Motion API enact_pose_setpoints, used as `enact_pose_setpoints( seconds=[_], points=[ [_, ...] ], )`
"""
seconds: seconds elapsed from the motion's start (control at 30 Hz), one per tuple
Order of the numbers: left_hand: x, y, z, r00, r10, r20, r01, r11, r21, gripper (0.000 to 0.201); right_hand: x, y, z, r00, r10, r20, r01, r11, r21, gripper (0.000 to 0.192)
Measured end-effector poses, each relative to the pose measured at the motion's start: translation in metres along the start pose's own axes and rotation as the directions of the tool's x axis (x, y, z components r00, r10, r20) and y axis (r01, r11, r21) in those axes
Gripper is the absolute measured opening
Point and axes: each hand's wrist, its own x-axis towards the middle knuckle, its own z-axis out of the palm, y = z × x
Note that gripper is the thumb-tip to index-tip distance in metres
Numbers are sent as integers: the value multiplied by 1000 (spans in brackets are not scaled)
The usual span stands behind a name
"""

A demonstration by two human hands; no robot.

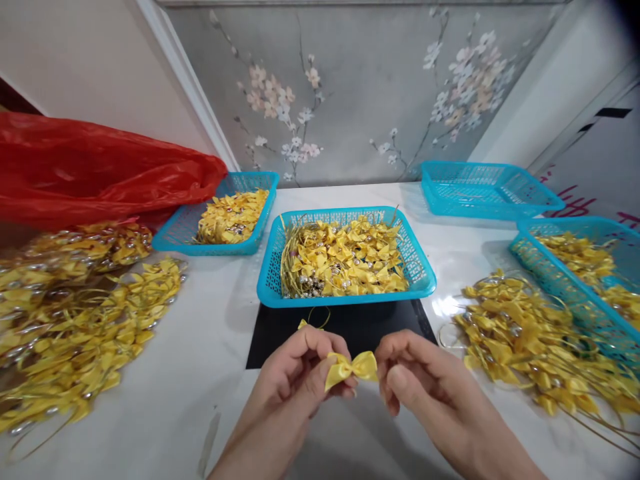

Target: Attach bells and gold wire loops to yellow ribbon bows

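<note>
A yellow satin ribbon bow (364, 367) is pinched at its left loop between the thumb and fingers of my left hand (305, 373). My right hand (425, 383) is beside the bow's right end, its fingers loosely bent and the thumb near them. Nothing shows between those fingers; I cannot tell whether a fingertip touches the ribbon. Behind my left fingers, a gold cord loop (320, 319) with a bit of yellow ribbon lies on a black mat (345, 333). Just beyond is a blue plastic basket (345, 301) full of yellow bows (350, 257) with gold cords and silvery beads.
Beaded bows lie heaped at left (125, 327) and right (520, 340) on the white table (165, 427). A red plastic bag (100, 167) overlaps the left blue basket (215, 250). At the right are an empty blue basket (493, 213) and another with bows (550, 273).
</note>
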Motion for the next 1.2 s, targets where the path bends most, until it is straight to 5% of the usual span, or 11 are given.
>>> enact_pose_setpoints(
  seconds=[0.1,0.27,0.97,1.2],
  points=[
    [0,-2,3,999,26,-43,-24,998,60,14,1,0,6,999,22,44,-23,1000,8,26],
    [-1,-6,10,993,28,-116,-21,998,61,15,3,2,14,995,-96,-41,94,994,-57,22],
    [-4,1,21,995,-62,-76,47,983,-179,15,2,-1,5,966,-257,10,256,965,61,21],
    [-1,5,10,995,-76,59,75,997,22,9,0,3,0,998,-65,3,64,988,142,25]
  ],
)
